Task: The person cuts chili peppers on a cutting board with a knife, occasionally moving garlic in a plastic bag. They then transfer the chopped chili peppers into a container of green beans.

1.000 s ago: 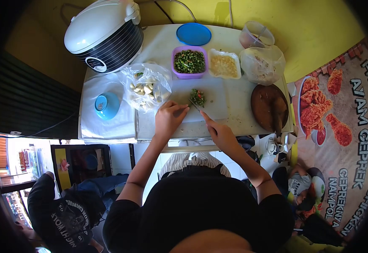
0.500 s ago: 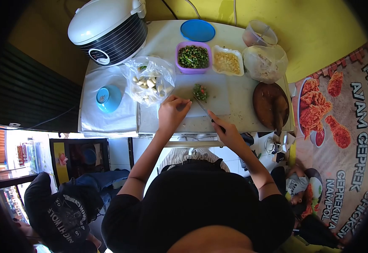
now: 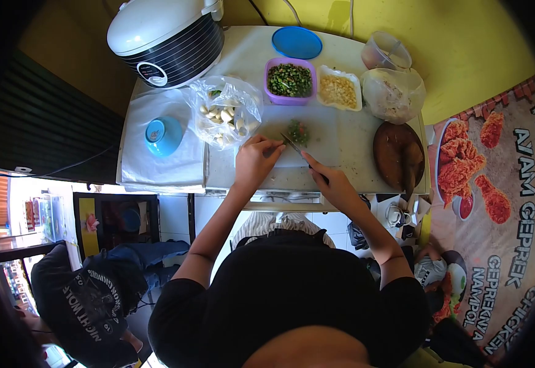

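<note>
From the wearer's head, the one view faces down and forward: shirt (image 3: 286,282) nearest, surface (image 3: 354,147) farther off, yellow wall (image 3: 476,61) beyond.

A: Knife (image 3: 293,146)?
B: Metal blade, thin and smooth.
A: Board (image 3: 324,145)?
B: Smooth, pale, plastic-looking.
A: Bag (image 3: 250,104)?
B: Clear plastic, crinkled, shiny.
A: Tub (image 3: 290,101), round lid (image 3: 297,42)?
B: Both smooth plastic.
A: Bowl (image 3: 164,136)?
B: Smooth, slight gloss, material unclear.
A: Rice cooker (image 3: 175,58)?
B: Glossy top, striped body.
A: Brown dish (image 3: 384,161)?
B: Dull; wood or stone, can't tell.
A: Shirt (image 3: 280,288)?
B: Cloth, matt.
</note>
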Demonstrator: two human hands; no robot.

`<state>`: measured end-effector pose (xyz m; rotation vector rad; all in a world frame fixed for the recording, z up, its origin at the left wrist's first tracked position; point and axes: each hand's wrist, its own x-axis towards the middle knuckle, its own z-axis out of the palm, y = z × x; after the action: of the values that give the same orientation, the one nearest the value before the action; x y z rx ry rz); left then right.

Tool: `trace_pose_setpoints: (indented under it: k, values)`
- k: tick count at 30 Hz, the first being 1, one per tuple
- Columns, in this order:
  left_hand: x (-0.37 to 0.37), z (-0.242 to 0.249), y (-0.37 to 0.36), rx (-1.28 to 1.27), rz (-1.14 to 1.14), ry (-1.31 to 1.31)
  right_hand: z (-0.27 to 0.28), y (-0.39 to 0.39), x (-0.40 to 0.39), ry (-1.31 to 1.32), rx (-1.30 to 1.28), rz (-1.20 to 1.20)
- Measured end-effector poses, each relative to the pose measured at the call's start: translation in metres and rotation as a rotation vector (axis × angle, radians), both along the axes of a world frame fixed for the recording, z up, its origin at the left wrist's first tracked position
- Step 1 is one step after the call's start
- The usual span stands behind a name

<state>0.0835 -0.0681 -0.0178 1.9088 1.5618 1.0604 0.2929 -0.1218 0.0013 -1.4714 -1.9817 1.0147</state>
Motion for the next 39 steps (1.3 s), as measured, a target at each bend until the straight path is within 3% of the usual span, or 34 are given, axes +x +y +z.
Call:
trace_pose_setpoints:
  k: [2, 11, 29, 39]
  values:
    - [-0.001, 0.003, -0.001, -0.068, -0.013, -0.088, 0.001, -0.002, -0.001, -0.039, -0.001, 0.004]
    - [-0.006, 0.000, 0.002, -0.022, -0.066, -0.036, -0.007, 0.005, -0.013, -0.115, -0.012, -0.003]
    - [0.000, -0.006, 0.001, -0.031, 0.029, -0.098, -0.011, -0.003, -0.004, 0.142, -0.009, -0.047]
    - [0.000, -0.005, 0.001, -0.025, 0.023, -0.090, -0.005, -0.006, -0.008, -0.001, -0.003, -0.010]
